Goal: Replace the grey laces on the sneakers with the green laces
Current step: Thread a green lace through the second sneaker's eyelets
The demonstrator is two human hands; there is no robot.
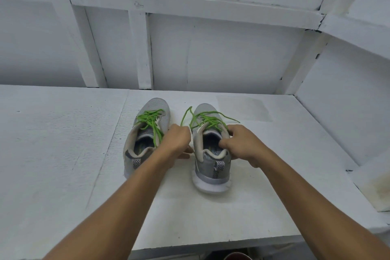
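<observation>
Two grey sneakers stand side by side on the white table (63, 154), toes pointing away from me. The left sneaker (147, 133) carries green laces (150, 120) threaded through its eyelets. The right sneaker (209, 154) also has green laces (207, 119), with loose ends trailing off to both sides. My left hand (176, 143) sits between the two shoes, fingers curled against the right sneaker's inner side. My right hand (242, 143) grips the right sneaker's collar, thumb inside the opening. No grey laces are visible.
White panelled walls close in the table at the back and on the right (337, 112). The table's front edge (211, 245) runs near the bottom of the view, with a reddish round object (237, 256) just below it.
</observation>
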